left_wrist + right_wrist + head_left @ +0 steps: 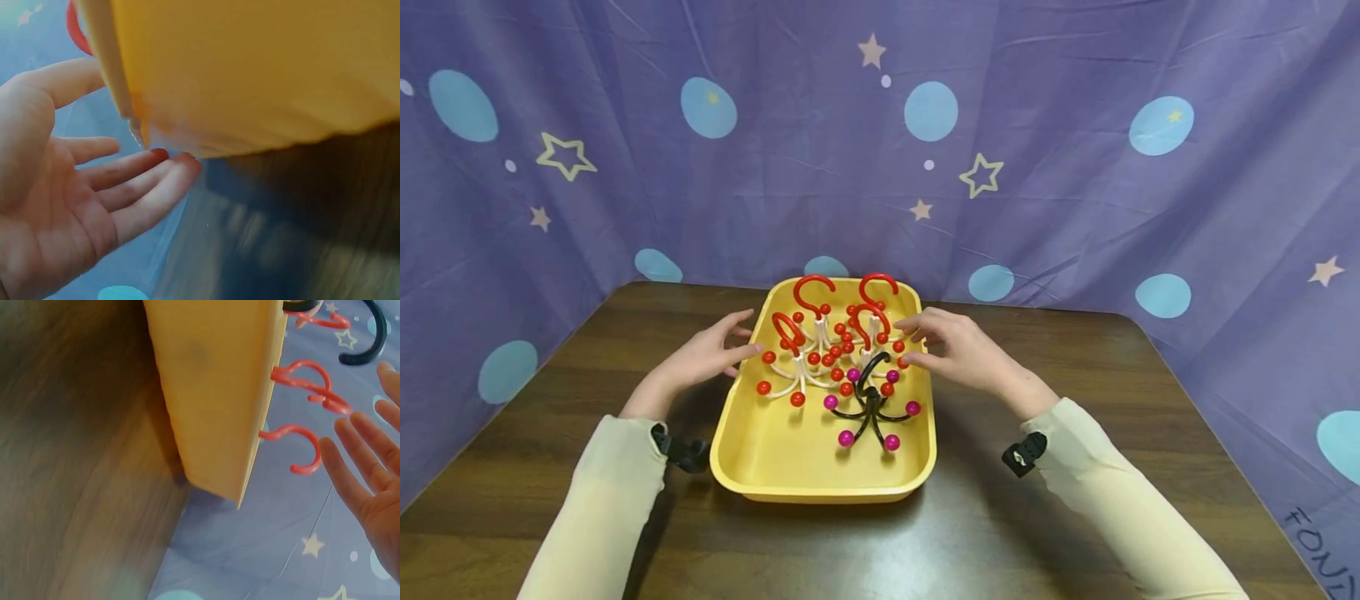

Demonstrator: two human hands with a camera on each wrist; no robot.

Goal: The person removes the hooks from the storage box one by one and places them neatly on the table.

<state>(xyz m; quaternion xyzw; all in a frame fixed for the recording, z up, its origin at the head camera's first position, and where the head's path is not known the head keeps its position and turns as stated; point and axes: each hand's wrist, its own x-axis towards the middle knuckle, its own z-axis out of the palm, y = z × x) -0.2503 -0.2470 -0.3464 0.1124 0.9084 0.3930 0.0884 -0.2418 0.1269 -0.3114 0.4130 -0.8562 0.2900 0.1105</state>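
A yellow plastic tray (767,454) holds several white multi-arm hook hangers (800,367) with red hooks and red ball tips. Nearest the front in it is a black hanger (872,400) with magenta balls. At the tray's left side is my left hand (703,354), thumb by the rim; in the left wrist view its loosely extended fingers (140,187) lie right beside the outer wall. My right hand (962,350) hovers over the right rim with fingers spread, close to the red hooks (306,447), holding nothing.
The tray stands on a dark brown wooden table (1000,533). Behind and around it hangs a purple cloth (820,150) with stars and blue dots. Black wrist straps (685,452) sit over both pale sleeves.
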